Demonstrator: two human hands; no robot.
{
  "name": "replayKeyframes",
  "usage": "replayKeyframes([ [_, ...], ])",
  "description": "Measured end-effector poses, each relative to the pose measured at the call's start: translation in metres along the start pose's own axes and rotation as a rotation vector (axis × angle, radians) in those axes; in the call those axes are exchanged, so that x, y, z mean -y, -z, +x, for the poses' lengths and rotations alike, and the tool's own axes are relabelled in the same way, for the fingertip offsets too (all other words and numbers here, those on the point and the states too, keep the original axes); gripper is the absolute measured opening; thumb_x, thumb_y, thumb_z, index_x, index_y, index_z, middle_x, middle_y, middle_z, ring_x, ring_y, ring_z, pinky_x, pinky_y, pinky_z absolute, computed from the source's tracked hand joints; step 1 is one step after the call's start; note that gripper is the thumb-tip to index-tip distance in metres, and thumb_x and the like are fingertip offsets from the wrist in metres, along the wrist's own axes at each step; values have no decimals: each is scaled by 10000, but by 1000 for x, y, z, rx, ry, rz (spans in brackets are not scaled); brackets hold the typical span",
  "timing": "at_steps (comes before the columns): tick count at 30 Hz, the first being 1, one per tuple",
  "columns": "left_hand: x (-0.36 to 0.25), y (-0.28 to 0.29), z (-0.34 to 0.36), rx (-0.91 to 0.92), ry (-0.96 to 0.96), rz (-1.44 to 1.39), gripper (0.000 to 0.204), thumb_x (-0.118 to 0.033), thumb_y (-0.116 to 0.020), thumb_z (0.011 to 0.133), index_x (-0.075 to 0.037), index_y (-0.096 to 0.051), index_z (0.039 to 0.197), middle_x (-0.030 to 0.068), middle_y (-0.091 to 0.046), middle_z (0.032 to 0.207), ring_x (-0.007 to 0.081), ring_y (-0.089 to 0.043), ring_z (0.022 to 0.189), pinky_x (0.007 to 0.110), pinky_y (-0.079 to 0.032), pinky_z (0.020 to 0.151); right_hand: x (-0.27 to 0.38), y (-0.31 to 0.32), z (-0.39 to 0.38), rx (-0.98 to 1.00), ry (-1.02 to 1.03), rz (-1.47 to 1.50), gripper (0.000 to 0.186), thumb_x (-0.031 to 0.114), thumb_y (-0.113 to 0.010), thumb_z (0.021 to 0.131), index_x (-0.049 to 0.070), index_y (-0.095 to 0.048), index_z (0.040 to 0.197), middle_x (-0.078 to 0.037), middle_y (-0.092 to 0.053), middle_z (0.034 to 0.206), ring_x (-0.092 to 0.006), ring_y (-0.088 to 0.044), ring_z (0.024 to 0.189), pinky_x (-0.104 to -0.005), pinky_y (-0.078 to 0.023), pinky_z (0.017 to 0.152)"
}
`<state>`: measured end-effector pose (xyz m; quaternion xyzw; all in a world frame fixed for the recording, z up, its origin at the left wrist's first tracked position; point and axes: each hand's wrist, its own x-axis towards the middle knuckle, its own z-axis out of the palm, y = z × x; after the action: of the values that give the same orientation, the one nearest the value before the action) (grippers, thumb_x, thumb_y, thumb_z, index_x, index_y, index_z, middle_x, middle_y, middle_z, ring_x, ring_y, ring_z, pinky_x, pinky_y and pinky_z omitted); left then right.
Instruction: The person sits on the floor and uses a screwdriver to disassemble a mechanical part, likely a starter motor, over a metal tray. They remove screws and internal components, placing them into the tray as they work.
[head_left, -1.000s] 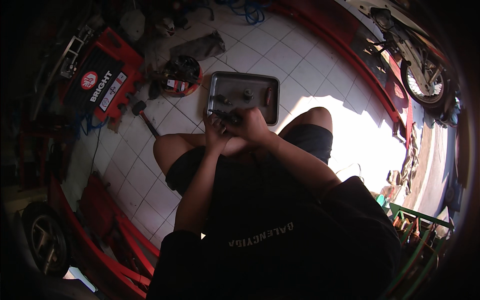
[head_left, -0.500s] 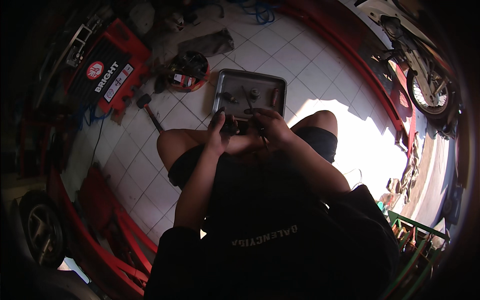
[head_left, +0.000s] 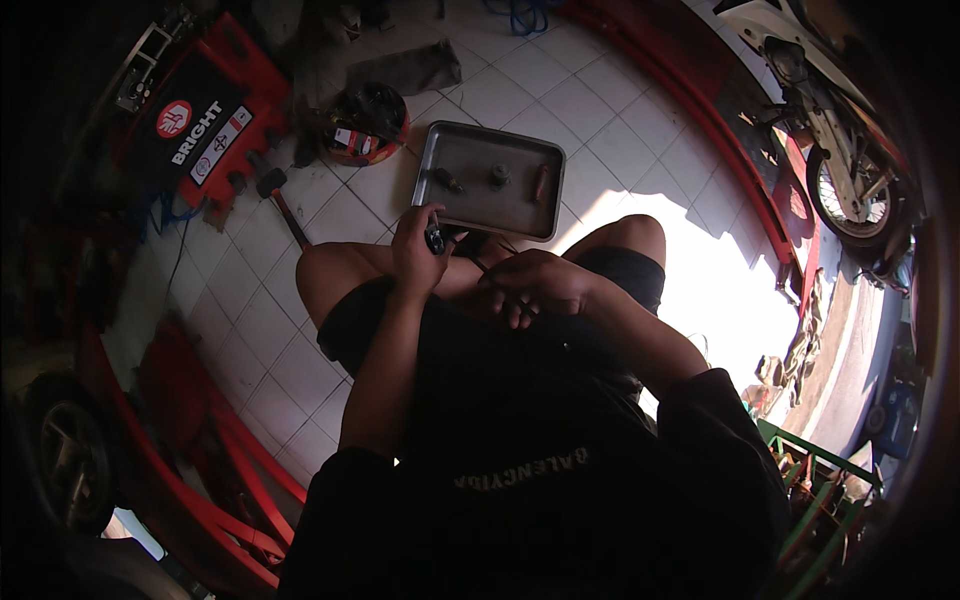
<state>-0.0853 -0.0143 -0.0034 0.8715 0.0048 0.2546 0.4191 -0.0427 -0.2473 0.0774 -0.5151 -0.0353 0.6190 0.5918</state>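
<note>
My left hand [head_left: 420, 248] is closed around a small dark metal part [head_left: 435, 238] with a shiny round face. To its right, my right hand [head_left: 535, 285] is closed on a thin dark rod-like tool [head_left: 483, 266], mostly hidden by the fingers. Both hands are above my crossed legs, just short of a grey metal tray [head_left: 490, 130]. Inside the tray lie a small dark fitting [head_left: 447, 181], a round metal piece [head_left: 500, 177] and a slim red piece [head_left: 541, 184].
A hammer [head_left: 284, 205] lies on the tiled floor beside my left knee. Beyond it stand a round red container [head_left: 365, 125] of items and a red-and-black case [head_left: 205, 125]. A red metal rail [head_left: 690, 95] and a motorcycle wheel [head_left: 850, 190] are on the right.
My right hand has moved down toward my lap and turned, with the tool's tip now lower. My left hand has turned, showing the metal part's shiny face. The view has shifted slightly.
</note>
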Motion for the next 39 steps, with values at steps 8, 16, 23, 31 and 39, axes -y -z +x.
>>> replayKeyframes([
  [8,-1,0,1,7,-34,4,520,-89,-878,675,-48,-603,1115,110,-584,895,305,-598,845,398,-486,767,-6,-3,5,53,-59,100,336,271,-548,1027,6,-601,1227,-112,-699,933,-210,-696,707,-325,-574,608],
  [16,-4,1,4,38,-109,38,491,-97,-858,698,-50,-609,1119,115,-603,940,316,-602,881,411,-492,782,-10,-1,7,52,-88,130,336,271,-549,1022,16,-623,1227,-91,-696,937,-199,-682,707,-327,-557,619],
  [23,-2,3,2,155,-132,71,447,-80,-818,721,-57,-613,1118,126,-634,1023,335,-614,965,438,-505,828,-10,16,11,73,-120,126,302,228,-567,998,1,-662,1172,-72,-691,896,-162,-630,657,-287,-497,574],
  [31,0,3,-1,260,-105,160,437,-93,-761,767,-91,-572,1160,124,-615,1086,360,-588,1032,455,-496,858,-7,17,17,-116,-94,-165,284,206,-608,951,-17,-710,1094,-80,-710,807,-123,-595,574,-245,-427,475],
  [39,5,-2,-11,354,-13,291,482,-63,-771,727,-85,-570,1166,112,-617,1094,347,-603,995,448,-507,851,4,21,27,-355,127,-978,320,225,-710,783,37,-729,1041,-161,-734,912,-287,-722,870,-399,-567,789],
])
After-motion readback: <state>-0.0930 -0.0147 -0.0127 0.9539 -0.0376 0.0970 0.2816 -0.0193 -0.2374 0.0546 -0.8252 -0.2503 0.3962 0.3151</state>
